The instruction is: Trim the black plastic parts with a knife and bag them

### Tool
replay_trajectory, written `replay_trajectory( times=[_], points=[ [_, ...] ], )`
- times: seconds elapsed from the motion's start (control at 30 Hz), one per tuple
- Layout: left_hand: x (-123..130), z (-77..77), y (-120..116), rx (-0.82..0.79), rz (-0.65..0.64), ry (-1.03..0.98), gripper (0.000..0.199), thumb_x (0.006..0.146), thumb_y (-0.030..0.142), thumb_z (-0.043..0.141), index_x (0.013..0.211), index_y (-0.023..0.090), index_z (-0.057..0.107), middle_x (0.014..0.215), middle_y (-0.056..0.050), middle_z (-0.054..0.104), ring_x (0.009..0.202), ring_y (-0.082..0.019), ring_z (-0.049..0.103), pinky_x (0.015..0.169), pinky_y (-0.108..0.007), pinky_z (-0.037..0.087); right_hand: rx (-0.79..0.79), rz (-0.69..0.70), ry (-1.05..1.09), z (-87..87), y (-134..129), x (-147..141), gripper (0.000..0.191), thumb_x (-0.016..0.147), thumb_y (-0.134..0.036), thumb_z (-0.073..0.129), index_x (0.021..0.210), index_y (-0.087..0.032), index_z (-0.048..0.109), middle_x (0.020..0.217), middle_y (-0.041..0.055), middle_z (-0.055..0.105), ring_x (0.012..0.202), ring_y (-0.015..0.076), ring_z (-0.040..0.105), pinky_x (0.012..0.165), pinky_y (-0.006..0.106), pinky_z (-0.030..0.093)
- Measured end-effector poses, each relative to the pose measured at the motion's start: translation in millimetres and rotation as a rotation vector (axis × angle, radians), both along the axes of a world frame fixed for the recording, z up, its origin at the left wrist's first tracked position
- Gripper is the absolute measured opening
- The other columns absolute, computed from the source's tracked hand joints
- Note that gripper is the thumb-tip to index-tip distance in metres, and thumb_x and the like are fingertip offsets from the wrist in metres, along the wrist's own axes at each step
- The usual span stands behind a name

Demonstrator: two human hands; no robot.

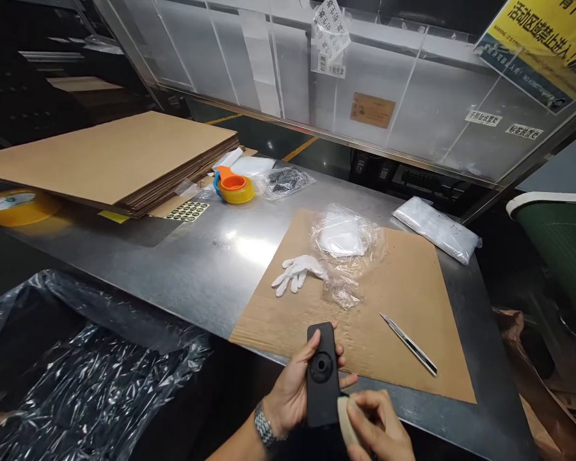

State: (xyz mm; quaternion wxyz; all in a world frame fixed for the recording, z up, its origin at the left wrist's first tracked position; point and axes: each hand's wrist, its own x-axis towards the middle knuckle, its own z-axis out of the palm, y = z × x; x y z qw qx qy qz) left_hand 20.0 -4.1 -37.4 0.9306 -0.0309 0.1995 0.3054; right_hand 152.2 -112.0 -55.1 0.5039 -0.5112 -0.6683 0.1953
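My left hand (292, 388) is wrapped round a black oblong device (322, 400) with a round dial-like part, held upright near the table's front edge. My right hand (381, 426) pinches a beige curved strip or roll (347, 422) against the device's lower right side. Beyond them a brown cardboard sheet (403, 282) lies on the metal table. On it are a white glove (297, 272), crumpled clear plastic (343, 291), a white item in clear wrap (342, 235) and a silver cutter or pen (409, 344) to the right.
At the left stand stacked cardboard sheets (125, 153), with a yellow tape roll (16, 208) beside them. An orange tape dispenser (233, 184) sits behind. A plastic-lined bin (91, 378) is at lower left, a wrapped packet (436, 229) at the right.
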Motion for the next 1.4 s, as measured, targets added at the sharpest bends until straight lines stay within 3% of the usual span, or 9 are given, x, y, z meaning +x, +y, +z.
replay_trajectory(
  times=[0.3, 0.43, 0.57, 0.7, 0.83, 0.9, 1.0, 1.2, 1.4],
  points=[
    [8.3, 21.7, -25.7, 0.055, -0.158, 0.308, 0.052, 0.089, 0.043, 0.043, 0.135, 0.019, 0.039, 0.073, -0.005, 0.068, 0.050, -0.015, 0.060, 0.052, -0.025, 0.046, 0.064, -0.021, -0.285, 34.9, 40.6, 10.8, 0.057, 0.082, -0.003, 0.049, 0.136, -0.019, 0.040, 0.109, 0.0128, 0.045, 0.097, 0.0216, 0.045, 0.075, 0.037, 0.048],
    [5.8, 19.3, -24.8, 0.179, -0.106, 0.331, 0.051, 0.091, 0.045, 0.037, 0.134, 0.019, 0.042, 0.107, -0.010, 0.067, 0.086, -0.021, 0.065, 0.080, -0.033, 0.048, 0.073, 0.031, -0.259, 31.8, 40.9, 8.0, 0.058, 0.081, -0.002, 0.048, 0.136, -0.019, 0.040, 0.110, 0.0121, 0.043, 0.096, 0.0212, 0.044, 0.075, 0.037, 0.047],
    [6.4, 17.0, -21.9, 0.409, -0.062, 0.450, 0.051, 0.090, 0.049, 0.034, 0.130, 0.021, 0.048, 0.135, -0.004, 0.050, 0.129, -0.020, 0.037, 0.110, -0.032, 0.019, 0.080, 0.022, -0.272, 40.0, 46.4, 9.8, 0.057, 0.081, -0.002, 0.049, 0.135, -0.019, 0.040, 0.109, 0.0120, 0.044, 0.095, 0.0210, 0.044, 0.074, 0.037, 0.046],
    [7.2, 13.7, -21.6, 0.525, -0.125, 0.590, 0.051, 0.090, 0.051, 0.033, 0.131, 0.023, 0.046, 0.146, 0.002, 0.033, 0.138, -0.015, 0.015, 0.113, -0.028, 0.001, 0.031, 0.013, -0.426, 57.4, 50.6, 9.4, 0.047, 0.081, -0.006, 0.050, 0.126, -0.016, 0.050, 0.101, 0.0121, 0.049, 0.087, 0.0205, 0.046, 0.071, 0.037, 0.048],
    [5.0, 8.5, -20.4, 0.397, -0.136, 0.586, 0.049, 0.091, 0.051, 0.029, 0.128, 0.028, 0.050, 0.136, 0.000, 0.048, 0.129, -0.015, 0.036, 0.106, -0.026, 0.024, -0.015, 0.191, -0.640, 61.4, 36.0, -8.2, 0.037, 0.075, -0.008, 0.051, 0.111, -0.012, 0.058, 0.087, 0.0107, 0.051, 0.076, 0.0197, 0.045, 0.061, 0.032, 0.049],
    [4.6, 6.4, -17.8, 0.277, -0.137, 0.512, 0.047, 0.090, 0.050, 0.033, 0.128, 0.029, 0.048, 0.096, -0.003, 0.068, 0.091, -0.015, 0.062, 0.078, -0.025, 0.046, 0.025, 0.170, -0.634, 56.4, 26.0, -19.8, 0.027, 0.075, -0.010, 0.052, 0.100, -0.014, 0.060, 0.080, 0.0081, 0.049, 0.071, 0.0185, 0.045, 0.057, 0.030, 0.047],
    [6.8, 7.2, -11.2, 0.075, -0.123, 0.395, 0.044, 0.086, 0.047, 0.043, 0.127, 0.030, 0.044, 0.055, 0.003, 0.055, 0.045, -0.011, 0.053, 0.044, -0.019, 0.036, 0.096, 0.105, -0.534, 50.5, 18.7, -27.8, 0.021, 0.078, -0.010, 0.052, 0.096, -0.017, 0.060, 0.080, 0.0067, 0.048, 0.068, 0.0165, 0.044, 0.055, 0.027, 0.045],
    [14.2, 18.6, 1.8, -0.242, -0.134, 0.195, 0.053, 0.080, 0.066, 0.034, 0.086, 0.019, 0.057, 0.052, 0.001, 0.049, 0.042, -0.014, 0.049, 0.043, -0.026, 0.042, 0.050, 0.099, -0.310, 48.8, 25.1, -5.2, 0.050, 0.079, -0.004, 0.049, 0.128, -0.013, 0.047, 0.103, 0.0137, 0.046, 0.091, 0.0208, 0.048, 0.073, 0.037, 0.049],
    [17.2, 25.9, 6.8, -0.366, -0.015, 0.187, 0.052, 0.080, 0.063, 0.040, 0.066, 0.014, 0.051, 0.055, -0.002, 0.053, 0.046, -0.014, 0.055, 0.046, -0.025, 0.049, 0.009, 0.065, -0.167, 30.1, 14.0, 0.7, 0.049, 0.084, -0.010, 0.044, 0.132, -0.019, 0.044, 0.103, 0.0112, 0.046, 0.089, 0.0198, 0.050, 0.068, 0.036, 0.051]
  ],
)
